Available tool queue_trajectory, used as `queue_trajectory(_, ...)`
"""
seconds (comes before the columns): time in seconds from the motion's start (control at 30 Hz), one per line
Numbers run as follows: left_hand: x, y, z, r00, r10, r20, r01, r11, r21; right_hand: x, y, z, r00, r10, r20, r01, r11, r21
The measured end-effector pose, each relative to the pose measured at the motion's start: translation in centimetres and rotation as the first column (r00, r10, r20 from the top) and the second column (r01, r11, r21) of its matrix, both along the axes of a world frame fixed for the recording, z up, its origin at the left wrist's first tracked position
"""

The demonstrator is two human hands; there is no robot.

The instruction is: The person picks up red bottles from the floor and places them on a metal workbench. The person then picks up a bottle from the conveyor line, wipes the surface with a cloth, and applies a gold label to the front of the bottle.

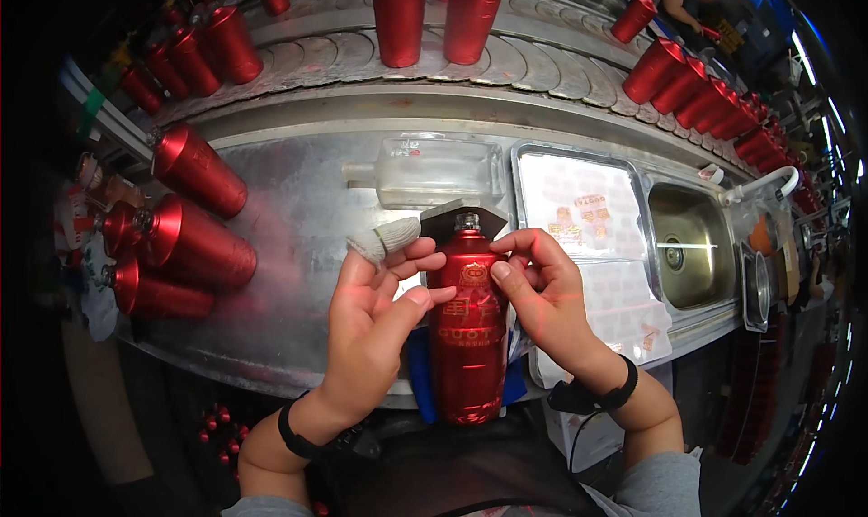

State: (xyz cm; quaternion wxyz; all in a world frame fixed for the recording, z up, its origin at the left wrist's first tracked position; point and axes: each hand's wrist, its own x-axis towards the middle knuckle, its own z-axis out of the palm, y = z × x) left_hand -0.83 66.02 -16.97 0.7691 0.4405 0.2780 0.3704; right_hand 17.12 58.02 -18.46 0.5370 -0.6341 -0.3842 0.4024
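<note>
A glossy red bottle (468, 327) with gold print and a bare threaded neck leans toward me at the middle, over a blue cloth (422, 372). Its top lies in front of a dark angled plate (484, 220). My left hand (371, 309) is open at the bottle's left side, palm up and fingers apart, with a pale knitted cover on one finger. One fingertip is at the print. My right hand (547, 291) has its thumb and curled fingers on the bottle's right shoulder, beside the gold emblem.
A clear glass bottle (438, 171) lies behind. To the right are a tray (533, 160) with printed transfer sheets (597, 273) and a metal sink (674, 209). Several red bottles (201, 241) lie at left. A slatted conveyor (542, 65) carries more red bottles (398, 19) along the back.
</note>
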Motion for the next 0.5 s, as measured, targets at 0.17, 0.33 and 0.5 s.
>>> queue_trajectory(0.17,-0.3,0.9,2.0,0.997,-0.061,0.038,0.067,0.979,-0.192,-0.2,-0.3,0.5,1.000,0.013,0.019,-0.013,1.000,-0.006)
queue_trajectory(0.33,0.1,1.1,3.0,0.985,-0.128,0.116,0.156,0.947,-0.282,0.0,-0.6,0.6,1.000,0.006,0.024,-0.006,1.000,-0.012)
queue_trajectory(0.5,0.1,1.2,3.0,0.988,-0.128,0.082,0.146,0.954,-0.262,0.0,-0.5,0.7,0.997,0.018,0.076,-0.018,1.000,-0.005)
